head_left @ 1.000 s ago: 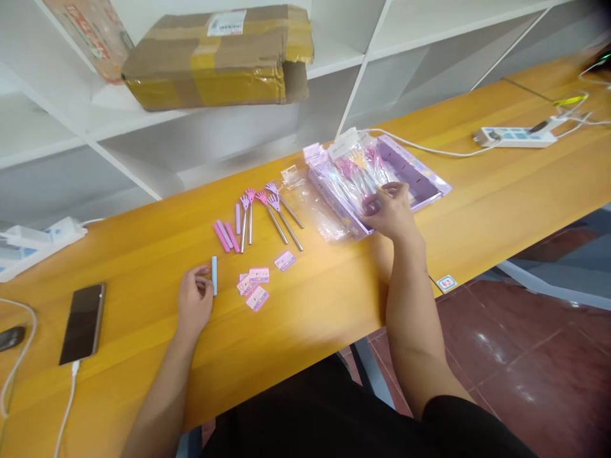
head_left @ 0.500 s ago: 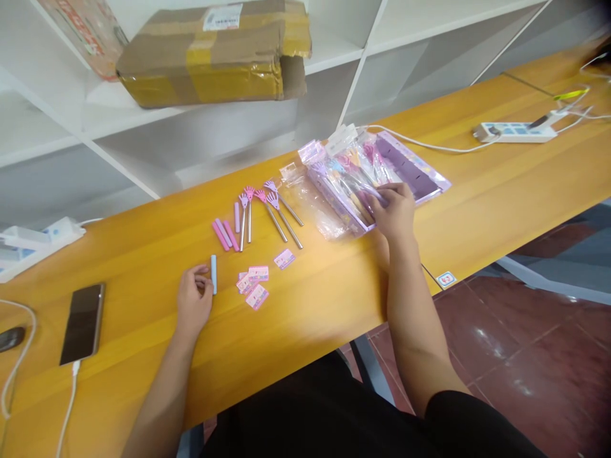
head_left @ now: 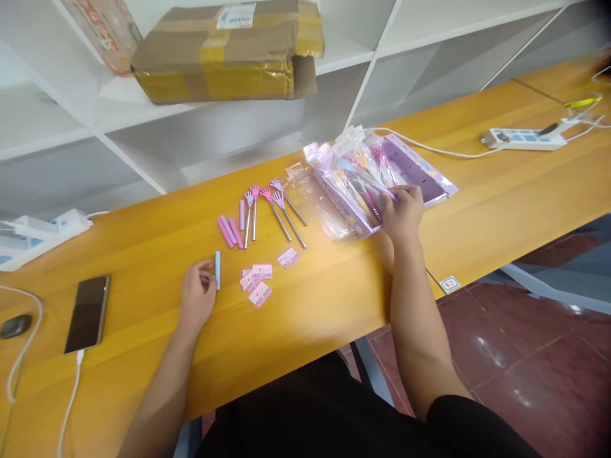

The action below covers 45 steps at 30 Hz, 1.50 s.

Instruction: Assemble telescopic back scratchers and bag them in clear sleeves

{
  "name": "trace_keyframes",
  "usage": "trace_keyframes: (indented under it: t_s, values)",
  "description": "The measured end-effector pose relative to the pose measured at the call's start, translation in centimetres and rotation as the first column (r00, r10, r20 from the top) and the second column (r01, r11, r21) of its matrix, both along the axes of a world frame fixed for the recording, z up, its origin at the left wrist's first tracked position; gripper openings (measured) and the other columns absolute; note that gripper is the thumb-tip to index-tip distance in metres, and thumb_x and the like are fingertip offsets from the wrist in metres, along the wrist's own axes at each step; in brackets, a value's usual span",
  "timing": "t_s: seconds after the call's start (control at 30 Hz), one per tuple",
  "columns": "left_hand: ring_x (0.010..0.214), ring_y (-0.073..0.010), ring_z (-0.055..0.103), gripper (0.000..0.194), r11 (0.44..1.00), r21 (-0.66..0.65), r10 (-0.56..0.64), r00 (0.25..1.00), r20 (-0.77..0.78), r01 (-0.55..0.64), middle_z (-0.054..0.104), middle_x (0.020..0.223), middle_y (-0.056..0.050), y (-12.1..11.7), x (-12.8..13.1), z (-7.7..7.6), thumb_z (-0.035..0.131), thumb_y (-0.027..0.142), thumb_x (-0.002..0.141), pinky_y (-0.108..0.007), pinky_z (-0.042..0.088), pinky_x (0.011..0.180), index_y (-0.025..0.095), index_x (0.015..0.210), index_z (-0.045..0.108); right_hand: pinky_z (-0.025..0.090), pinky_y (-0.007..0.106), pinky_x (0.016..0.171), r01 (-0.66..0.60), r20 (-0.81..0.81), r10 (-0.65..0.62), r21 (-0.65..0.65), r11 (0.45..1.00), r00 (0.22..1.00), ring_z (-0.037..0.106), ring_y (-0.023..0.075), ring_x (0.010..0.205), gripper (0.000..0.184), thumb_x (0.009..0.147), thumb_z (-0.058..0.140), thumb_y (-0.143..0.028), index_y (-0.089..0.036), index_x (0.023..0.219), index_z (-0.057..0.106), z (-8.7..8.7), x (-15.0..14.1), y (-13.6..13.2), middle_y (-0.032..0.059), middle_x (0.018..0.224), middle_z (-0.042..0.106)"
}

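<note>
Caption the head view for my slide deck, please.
Right hand at a purple box of bagged hand-shaped back scratchers; left hand beside a light-blue tube.

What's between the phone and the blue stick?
The left hand, right beside the stick, and some bare table nearer the phone. The head view shows it.

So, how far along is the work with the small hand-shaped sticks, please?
It looks partly done. Five bare sticks lie out on the table. The right hand seems to pinch a bagged stick; the left hand is at the blue tube. Apparently left: more bagged sticks in the purple tray.
</note>
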State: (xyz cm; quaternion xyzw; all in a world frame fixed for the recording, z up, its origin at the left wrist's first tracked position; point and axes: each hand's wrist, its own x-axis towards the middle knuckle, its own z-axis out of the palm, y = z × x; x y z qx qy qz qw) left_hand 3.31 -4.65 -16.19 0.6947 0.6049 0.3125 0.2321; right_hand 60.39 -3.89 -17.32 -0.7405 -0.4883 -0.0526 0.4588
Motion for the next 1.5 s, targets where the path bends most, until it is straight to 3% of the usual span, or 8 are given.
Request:
trace_keyframes:
  t_s: [0.37,0.5,0.77,1.1,1.37,1.5]
  values:
    - [0.088,-0.024,0.069,0.034,1.0,-0.01,-0.006,1.0,0.003,0.006,0.072,0.121,-0.01,-0.1,-0.2,-0.3,0.061,0.023,0.09,-0.045,0.062,0.087,0.023,0.124,0.062,0.052,0.058,0.11,0.108,-0.013,-0.108,0.06,0.992,0.994,0.064,0.0347,0.115,0.025,0.101,0.061,-0.043,-0.022,0.106,0.072,0.1,-0.3,0.0,0.0141,0.115,0.065]
    - [0.086,-0.023,0.069,0.031,1.0,-0.003,-0.005,1.0,0.004,0.005,0.072,0.122,-0.01,-0.1,-0.1,-0.2,0.06,0.024,0.092,-0.045,0.062,0.086,0.024,0.123,0.062,0.051,0.051,0.107,0.127,-0.03,-0.126,0.012,0.992,0.992,0.065,0.0325,0.111,0.028,0.1,0.06,-0.042,-0.021,0.111,0.074,0.4,-0.4,-0.1,0.0151,0.111,0.069]
    - [0.088,-0.0233,0.069,0.031,1.0,-0.01,-0.004,1.0,0.006,0.004,0.072,0.122,-0.01,-0.1,-0.1,-0.3,0.06,0.024,0.092,-0.045,0.062,0.088,0.024,0.123,0.062,0.056,0.043,0.097,0.165,-0.135,-0.152,0.087,0.983,0.979,0.072,0.0276,0.102,0.03,0.097,0.062,-0.042,-0.019,0.114,0.071,0.5,-1.2,0.0,0.0128,0.111,0.078]
    - [0.089,-0.0238,0.069,0.032,0.999,-0.033,0.001,1.0,0.008,-0.001,0.072,0.122,-0.01,-0.3,-0.1,-0.1,0.06,0.024,0.092,-0.046,0.062,0.088,0.024,0.124,0.062,0.057,0.039,0.086,0.276,-0.217,-0.238,0.167,0.946,0.947,0.067,0.0226,0.079,0.033,0.11,0.038,-0.051,-0.024,0.107,0.056,0.3,-1.2,0.5,0.0027,0.084,0.06]
    - [0.087,-0.0225,0.069,0.028,1.0,-0.016,-0.014,1.0,0.018,0.014,0.071,0.124,-0.01,-0.5,0.0,-0.2,0.059,0.025,0.096,-0.045,0.062,0.087,0.024,0.125,0.061,0.055,0.039,0.085,0.222,-0.248,-0.174,0.182,0.958,0.953,0.067,0.0239,0.084,0.027,0.099,0.048,-0.04,-0.02,0.112,0.062,0.5,-1.8,0.4,0.0075,0.096,0.066]
    - [0.086,-0.0228,0.068,0.029,1.0,-0.02,-0.02,0.999,0.026,0.021,0.071,0.124,-0.01,-0.5,0.0,-0.2,0.059,0.024,0.095,-0.046,0.062,0.086,0.024,0.124,0.061,0.054,0.041,0.088,0.202,-0.251,-0.149,0.202,0.958,0.957,0.065,0.0249,0.086,0.029,0.092,0.049,-0.032,-0.02,0.113,0.065,0.3,-1.9,0.4,0.004,0.09,0.061]
